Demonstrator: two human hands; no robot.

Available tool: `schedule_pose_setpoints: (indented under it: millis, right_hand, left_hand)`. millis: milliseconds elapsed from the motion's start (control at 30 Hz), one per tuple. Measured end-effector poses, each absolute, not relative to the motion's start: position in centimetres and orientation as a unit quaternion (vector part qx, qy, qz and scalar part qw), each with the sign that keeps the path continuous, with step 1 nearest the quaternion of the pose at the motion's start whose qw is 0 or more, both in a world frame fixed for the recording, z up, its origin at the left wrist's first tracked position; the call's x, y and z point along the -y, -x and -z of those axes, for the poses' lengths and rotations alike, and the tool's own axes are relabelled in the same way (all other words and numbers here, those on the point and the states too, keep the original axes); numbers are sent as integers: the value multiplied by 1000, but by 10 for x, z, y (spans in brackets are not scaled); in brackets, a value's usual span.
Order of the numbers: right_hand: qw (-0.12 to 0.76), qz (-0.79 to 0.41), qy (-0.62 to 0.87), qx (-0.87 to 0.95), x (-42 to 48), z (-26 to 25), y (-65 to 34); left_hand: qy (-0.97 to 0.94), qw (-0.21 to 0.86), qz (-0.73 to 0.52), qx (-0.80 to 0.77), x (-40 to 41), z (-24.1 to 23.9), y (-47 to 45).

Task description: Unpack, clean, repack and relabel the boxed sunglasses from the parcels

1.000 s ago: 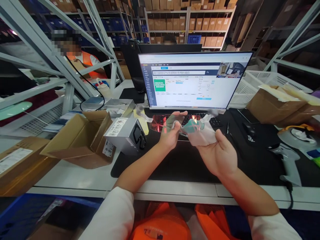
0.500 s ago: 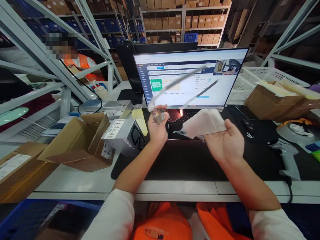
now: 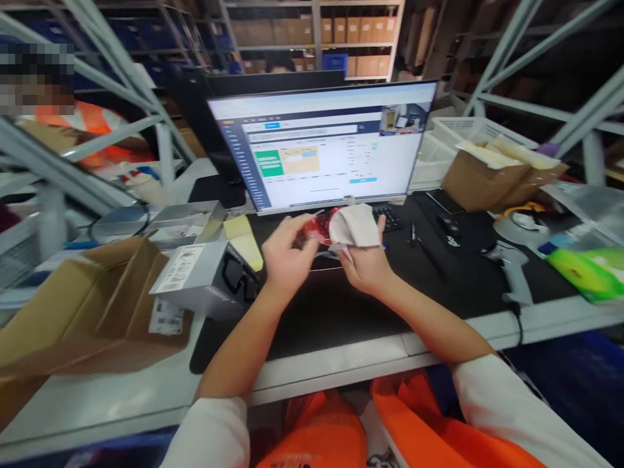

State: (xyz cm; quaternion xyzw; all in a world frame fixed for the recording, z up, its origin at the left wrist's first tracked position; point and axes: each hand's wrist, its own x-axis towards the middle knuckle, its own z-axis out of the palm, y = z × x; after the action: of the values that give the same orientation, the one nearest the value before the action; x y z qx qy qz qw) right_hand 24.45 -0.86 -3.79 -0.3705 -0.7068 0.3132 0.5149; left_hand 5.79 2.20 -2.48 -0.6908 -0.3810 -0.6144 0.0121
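Both my hands meet over the black desk mat [image 3: 341, 305] in front of the monitor [image 3: 322, 146]. My left hand [image 3: 285, 257] is closed on a pair of glasses [image 3: 320, 227] whose lens shines red. My right hand [image 3: 366, 263] grips a white cloth pouch [image 3: 355, 224], pressed against the glasses. The picture is smeared by motion, so the glasses' arms do not show. A grey product box [image 3: 195, 276] with a glasses print lies just left of my left hand.
An open cardboard box [image 3: 97, 305] sits at the left. A keyboard [image 3: 390, 218], a mouse [image 3: 453, 227] and a barcode scanner [image 3: 509, 273] lie to the right, with a green packet [image 3: 585, 273], a brown box [image 3: 492, 172] and a white basket [image 3: 468, 133]. A person in an orange vest [image 3: 73, 117] works behind the racking.
Half a second ago my left hand held the glasses up with their arms spread before the screen. Now the hands have come together, glasses against the pouch. My view has swung.
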Motion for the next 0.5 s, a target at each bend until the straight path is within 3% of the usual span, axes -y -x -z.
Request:
schedule_pose_setpoints:
  millis: [167, 267, 400, 500]
  right_hand:
    - [648, -213, 435, 587, -38, 26, -286]
    - [717, -292, 450, 444, -69, 26, -331]
    - [557, -457, 581, 378, -77, 47, -390]
    - [491, -425, 658, 381, -57, 66, -430]
  left_hand:
    - [515, -177, 762, 352, -52, 23, -44]
    - [439, -300, 792, 301, -60, 19, -41]
    - [402, -480, 704, 336, -54, 15, -40]
    - [393, -537, 661, 346, -51, 18, -47]
